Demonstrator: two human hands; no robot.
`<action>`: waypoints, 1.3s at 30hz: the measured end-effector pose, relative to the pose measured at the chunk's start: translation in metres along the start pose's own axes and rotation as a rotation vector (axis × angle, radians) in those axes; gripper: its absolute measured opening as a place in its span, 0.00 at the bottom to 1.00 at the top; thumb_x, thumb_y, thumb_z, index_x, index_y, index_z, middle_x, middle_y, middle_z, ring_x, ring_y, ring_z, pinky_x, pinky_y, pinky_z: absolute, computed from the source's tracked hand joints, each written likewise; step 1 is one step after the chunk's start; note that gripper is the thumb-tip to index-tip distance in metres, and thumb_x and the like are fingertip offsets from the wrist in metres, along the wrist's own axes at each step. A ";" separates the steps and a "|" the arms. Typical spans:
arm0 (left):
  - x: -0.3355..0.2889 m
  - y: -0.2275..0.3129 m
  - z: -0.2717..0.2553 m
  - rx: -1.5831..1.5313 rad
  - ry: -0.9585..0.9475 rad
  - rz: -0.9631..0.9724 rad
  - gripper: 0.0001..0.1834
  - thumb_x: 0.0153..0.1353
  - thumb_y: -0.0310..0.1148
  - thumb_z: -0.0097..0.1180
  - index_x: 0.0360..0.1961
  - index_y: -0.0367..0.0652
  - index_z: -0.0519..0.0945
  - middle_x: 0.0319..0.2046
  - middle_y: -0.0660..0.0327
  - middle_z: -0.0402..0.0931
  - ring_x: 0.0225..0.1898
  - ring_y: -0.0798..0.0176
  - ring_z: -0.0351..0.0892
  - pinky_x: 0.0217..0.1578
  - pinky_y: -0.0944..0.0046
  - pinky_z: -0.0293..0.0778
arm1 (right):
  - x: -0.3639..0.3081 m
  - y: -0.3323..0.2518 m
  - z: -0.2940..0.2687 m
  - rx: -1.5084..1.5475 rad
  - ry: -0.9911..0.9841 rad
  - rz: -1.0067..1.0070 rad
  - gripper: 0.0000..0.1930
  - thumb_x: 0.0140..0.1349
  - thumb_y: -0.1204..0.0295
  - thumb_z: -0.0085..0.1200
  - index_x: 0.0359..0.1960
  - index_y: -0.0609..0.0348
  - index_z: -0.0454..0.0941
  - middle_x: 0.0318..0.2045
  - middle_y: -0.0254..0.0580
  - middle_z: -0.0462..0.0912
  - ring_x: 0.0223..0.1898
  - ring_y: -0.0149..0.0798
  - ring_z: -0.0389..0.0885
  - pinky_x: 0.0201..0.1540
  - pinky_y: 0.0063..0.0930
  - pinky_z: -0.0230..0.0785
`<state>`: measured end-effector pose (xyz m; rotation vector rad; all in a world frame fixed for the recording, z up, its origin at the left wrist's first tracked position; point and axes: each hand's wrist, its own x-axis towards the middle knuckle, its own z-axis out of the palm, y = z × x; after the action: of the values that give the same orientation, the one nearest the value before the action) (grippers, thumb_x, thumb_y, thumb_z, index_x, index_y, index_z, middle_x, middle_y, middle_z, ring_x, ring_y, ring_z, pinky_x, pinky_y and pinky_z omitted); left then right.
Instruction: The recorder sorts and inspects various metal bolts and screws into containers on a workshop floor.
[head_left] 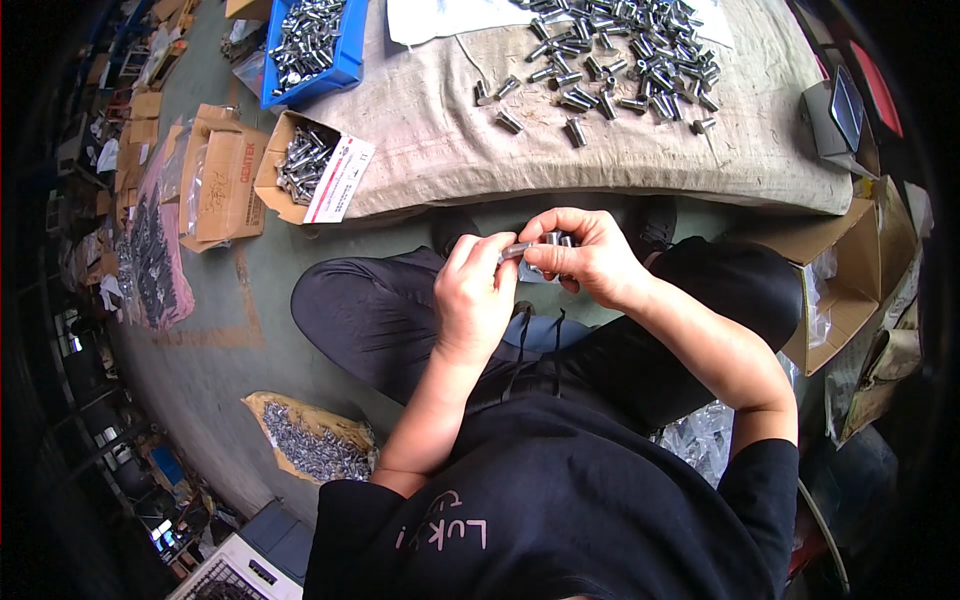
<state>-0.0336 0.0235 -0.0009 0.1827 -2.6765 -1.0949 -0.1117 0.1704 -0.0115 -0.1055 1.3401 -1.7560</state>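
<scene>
In front of my lap, my left hand (474, 295) is closed, its thumb and fingers pinching one end of a short silver metal bolt (516, 250). The fingers of my right hand (598, 262) meet the other end of that bolt. More bolts (556, 240) of the same kind are tucked in the right hand's curled fingers; how many is hidden. Beyond both hands, a loose pile of shiny bolts (650, 62) with wider heads lies on the cloth-covered table (420, 130).
A blue bin (347, 45) of metal parts stands at the table's left, with an open carton (275, 180) of parts nearer. On the floor at lower left lies a sheet (262, 405) heaped with small parts. An open cardboard box (850, 290) stands at right, below a phone-like device (847, 108).
</scene>
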 end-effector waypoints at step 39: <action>0.010 -0.001 -0.011 -0.777 -0.003 -0.404 0.15 0.51 0.22 0.58 0.42 0.35 0.75 0.24 0.66 0.74 0.18 0.82 0.63 0.17 0.81 0.59 | 0.004 0.003 0.002 0.330 -0.016 0.006 0.12 0.53 0.74 0.56 0.39 0.61 0.74 0.24 0.33 0.76 0.20 0.23 0.70 0.15 0.13 0.55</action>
<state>-0.0399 0.0129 0.0075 0.5742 -2.0502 -2.1458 -0.1114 0.1665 -0.0143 0.0683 1.0213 -1.9421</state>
